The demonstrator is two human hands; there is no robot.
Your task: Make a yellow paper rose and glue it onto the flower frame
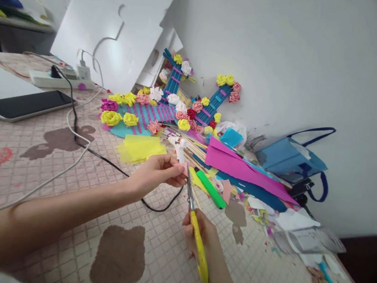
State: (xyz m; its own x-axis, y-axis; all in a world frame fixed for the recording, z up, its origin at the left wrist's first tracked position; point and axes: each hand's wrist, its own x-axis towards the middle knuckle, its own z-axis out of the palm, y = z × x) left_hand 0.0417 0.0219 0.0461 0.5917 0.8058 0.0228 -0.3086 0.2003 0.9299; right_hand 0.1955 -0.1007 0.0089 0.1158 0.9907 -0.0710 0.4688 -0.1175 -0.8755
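Left thumb and fingertips pinched a small pink piece, and that grip on the left hand [158,170] looked neat, with the pink piece [184,169] poking out to the right, right by the blade tips! In came the scissors [198,242] from the near right, their yellow handles wrapped by the curled fingers of the right hand [212,238]; seen edge-on like that, it was hard to say whether the blades were parted at all. The sensible play here, by my reading: pinch close to the cutting line so the piece stayed taut, keep those left fingertips behind the blades, and turn the piece rather than the wrist, with short, gentle snips. Just beyond the pinch stood the white glue gun [181,149], a neighbour worth steering clear of. To the right lay the green roll [210,189], to the left the yellow sheets [141,150], and on the near side a black cable [153,209] curved below the left wrist, best kept well away from the blades. Farther off, the flower-trimmed blue shape [147,115] lay on the far side of the table.
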